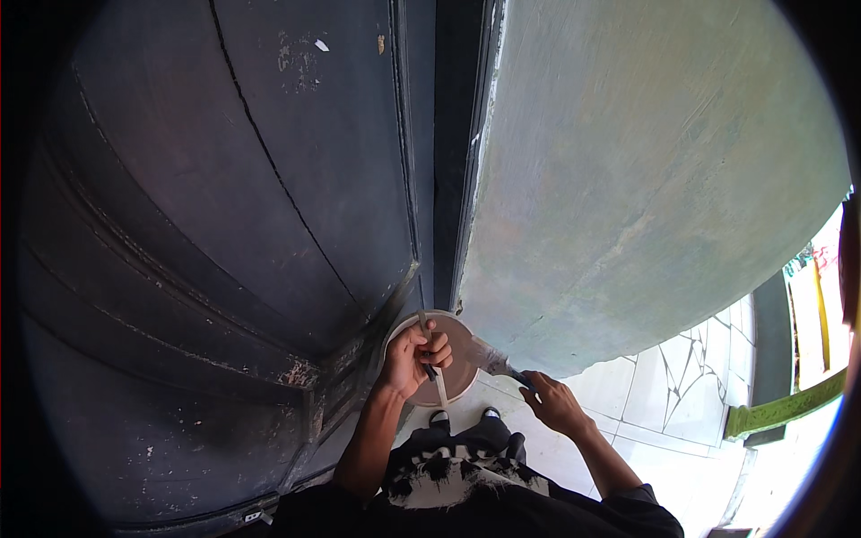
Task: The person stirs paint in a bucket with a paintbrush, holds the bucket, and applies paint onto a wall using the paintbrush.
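Note:
My left hand [412, 356] is closed around the handle of a bucket [393, 326], holding it up in front of my body. The bucket is round and light-rimmed, with brownish-pink liquid, apparently paint, inside. In my right hand [555, 403] is the dark handle of a wide paintbrush [492, 358]. Its bristles look coated and lie at the bucket's right rim; whether they touch the rim I cannot tell.
A dark wooden door [323, 155] with cracks and chipped paint stands at the left. To the right rises a greenish-grey plastered wall [625, 168]. Pale floor tiles [646, 390] lie below, and a green railing [787, 407] is at the far right.

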{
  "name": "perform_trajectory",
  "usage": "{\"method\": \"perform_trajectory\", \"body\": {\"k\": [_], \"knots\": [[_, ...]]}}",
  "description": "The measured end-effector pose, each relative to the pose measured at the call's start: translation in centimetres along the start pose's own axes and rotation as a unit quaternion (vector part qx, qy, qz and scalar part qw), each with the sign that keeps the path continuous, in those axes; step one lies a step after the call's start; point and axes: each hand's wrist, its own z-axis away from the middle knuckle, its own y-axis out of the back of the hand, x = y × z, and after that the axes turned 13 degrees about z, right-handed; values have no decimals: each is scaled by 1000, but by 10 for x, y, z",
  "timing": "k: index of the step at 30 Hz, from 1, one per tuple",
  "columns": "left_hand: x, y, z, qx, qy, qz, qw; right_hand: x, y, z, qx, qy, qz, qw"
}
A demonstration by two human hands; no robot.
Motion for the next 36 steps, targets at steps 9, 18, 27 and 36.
{"method": "perform_trajectory", "body": {"k": [9, 18, 27, 36], "knots": [[6, 4, 11, 15, -8, 7, 1000, 17, -51, -57, 52, -129, -406, 903], [13, 11, 22, 34, -17, -3, 999, -26, -29, -216, 253, -75, -423, 867], [20, 7, 27, 55, -32, -27, 998, -23, -47, -266, 282, -94, -438, 849], [21, 3, 25, 53, -26, -35, 998, 38, -182, -229, 94, -281, -653, 697]]}}
